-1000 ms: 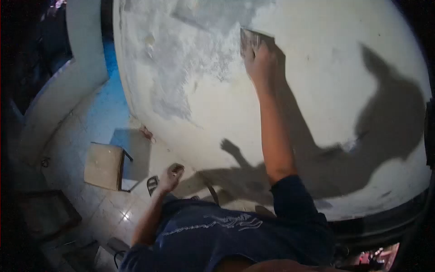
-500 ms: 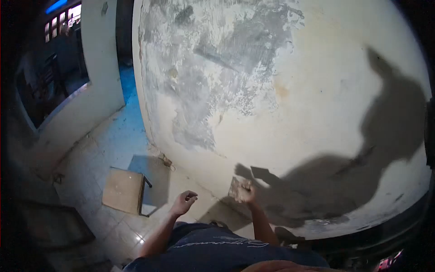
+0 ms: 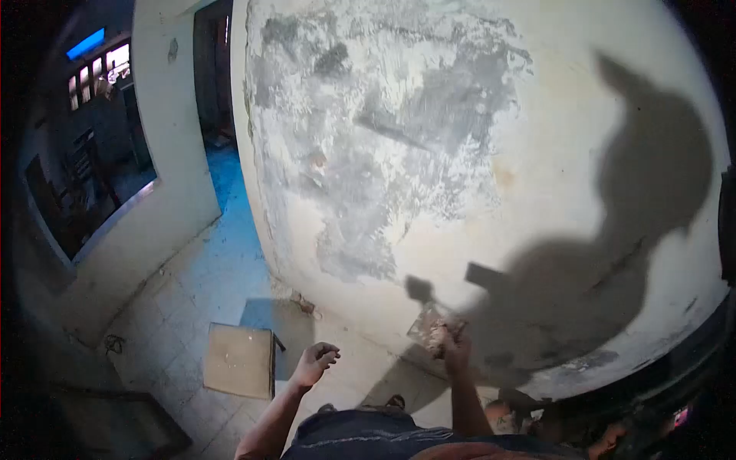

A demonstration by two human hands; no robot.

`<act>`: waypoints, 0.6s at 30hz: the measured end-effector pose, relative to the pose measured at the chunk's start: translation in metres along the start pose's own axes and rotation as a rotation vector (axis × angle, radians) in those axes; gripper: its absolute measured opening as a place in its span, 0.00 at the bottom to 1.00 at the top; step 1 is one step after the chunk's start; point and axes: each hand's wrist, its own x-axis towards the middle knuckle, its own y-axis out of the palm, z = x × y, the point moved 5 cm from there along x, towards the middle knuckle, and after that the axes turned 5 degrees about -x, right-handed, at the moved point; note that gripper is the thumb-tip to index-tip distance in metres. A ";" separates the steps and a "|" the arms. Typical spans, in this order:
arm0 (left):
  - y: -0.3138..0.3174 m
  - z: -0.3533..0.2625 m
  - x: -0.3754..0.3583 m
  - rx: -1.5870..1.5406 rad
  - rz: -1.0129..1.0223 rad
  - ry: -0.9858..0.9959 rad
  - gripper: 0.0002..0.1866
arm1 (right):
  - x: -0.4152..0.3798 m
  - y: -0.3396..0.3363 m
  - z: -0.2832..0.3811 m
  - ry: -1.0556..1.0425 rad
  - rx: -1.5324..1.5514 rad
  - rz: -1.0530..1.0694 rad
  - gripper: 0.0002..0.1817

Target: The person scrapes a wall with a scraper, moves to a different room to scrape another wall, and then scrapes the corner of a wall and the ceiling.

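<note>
the right hand (image 3: 458, 346) is raised low in front of the wall (image 3: 537, 153), its grip wrapped around the handle of a putty knife (image 3: 431, 328). the flat blade points up and to the left, and it carries a smear of pale filler on its face. the blade sits just in front of the lower part of the wall; whether it touches the surface cannot be told. the hand and blade throw a dark shadow (image 3: 491, 277) on the wall just above and to the right of them, joined to the larger shadow of the person.

the left hand (image 3: 316, 362) hangs lower and to the left, well apart from the knife. its fingers are curled loosely inward with the palm turned down; it holds nothing that can be seen, and its grip is narrow rather than spread.

the wall is cream-coloured, with a broad rough grey patch (image 3: 383, 130) of scraped or filled plaster across its upper left part. below the left hand, on the tiled floor (image 3: 184, 307), stands a small stool (image 3: 239, 360) with a flat pale top, nothing resting on it. no container is in sight. further left an opening (image 3: 92, 153) in a side wall shows a dim room beyond. the person's dark blue shirt (image 3: 368, 443) fills the bottom edge.
</note>
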 end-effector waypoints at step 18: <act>0.075 -0.019 0.001 -0.123 0.039 0.101 0.09 | 0.022 0.045 0.113 -0.354 -0.044 0.354 0.07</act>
